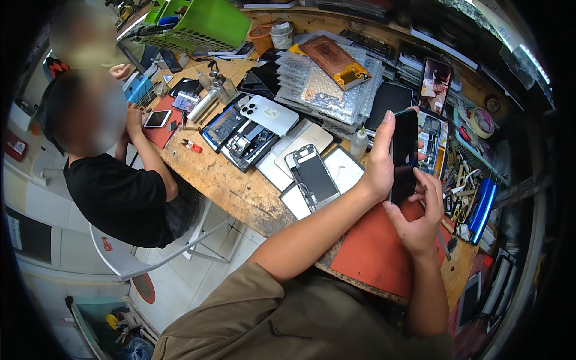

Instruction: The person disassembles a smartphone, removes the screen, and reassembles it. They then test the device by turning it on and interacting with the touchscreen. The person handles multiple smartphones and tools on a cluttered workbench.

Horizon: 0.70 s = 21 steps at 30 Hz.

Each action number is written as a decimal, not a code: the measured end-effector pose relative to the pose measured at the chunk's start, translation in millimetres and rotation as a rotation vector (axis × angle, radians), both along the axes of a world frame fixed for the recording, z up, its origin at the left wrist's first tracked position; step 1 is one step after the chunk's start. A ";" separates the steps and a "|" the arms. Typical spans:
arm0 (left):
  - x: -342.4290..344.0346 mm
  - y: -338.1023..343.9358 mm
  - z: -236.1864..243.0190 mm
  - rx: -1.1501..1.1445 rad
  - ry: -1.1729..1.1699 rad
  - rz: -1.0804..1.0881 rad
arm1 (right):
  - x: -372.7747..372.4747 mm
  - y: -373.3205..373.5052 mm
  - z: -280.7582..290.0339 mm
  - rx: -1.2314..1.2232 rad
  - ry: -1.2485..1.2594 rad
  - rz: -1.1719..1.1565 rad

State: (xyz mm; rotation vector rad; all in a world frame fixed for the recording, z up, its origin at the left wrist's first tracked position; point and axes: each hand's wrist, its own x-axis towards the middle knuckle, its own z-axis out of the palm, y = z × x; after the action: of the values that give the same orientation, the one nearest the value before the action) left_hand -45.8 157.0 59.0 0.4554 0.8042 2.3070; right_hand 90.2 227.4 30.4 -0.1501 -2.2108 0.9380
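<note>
Both hands met over the red mat [372, 252]: my left hand [379, 161] grasped a glossy black phone [404, 150] upright, my right hand [418, 217] pinched its six o'clock end

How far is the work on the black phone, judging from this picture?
Done: nearby phones already lie opened on the bench. In hand: the left hand holds the black phone upright over the red mat, while the right hand works at its lower edge. Left: this phone still looks closed.
</note>
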 end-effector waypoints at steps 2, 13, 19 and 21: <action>-0.4 0.5 -0.4 0.010 0.008 0.005 | -0.3 0.9 0.1 -0.008 0.004 0.005; 0.1 0.3 -0.1 -0.008 0.012 0.007 | 0.7 1.0 1.1 -0.003 -0.025 0.004; -1.0 0.8 -3.8 0.000 0.023 -0.006 | -0.4 1.1 0.3 0.028 0.006 0.002; -0.9 -0.1 -3.9 -0.022 0.040 -0.019 | -0.6 0.7 -0.4 0.009 -0.014 -0.001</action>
State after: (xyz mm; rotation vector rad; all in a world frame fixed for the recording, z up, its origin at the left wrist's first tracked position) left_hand -46.7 156.9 55.1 0.4988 0.8408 2.2760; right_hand 89.6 228.1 30.0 -0.1544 -2.2269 0.9288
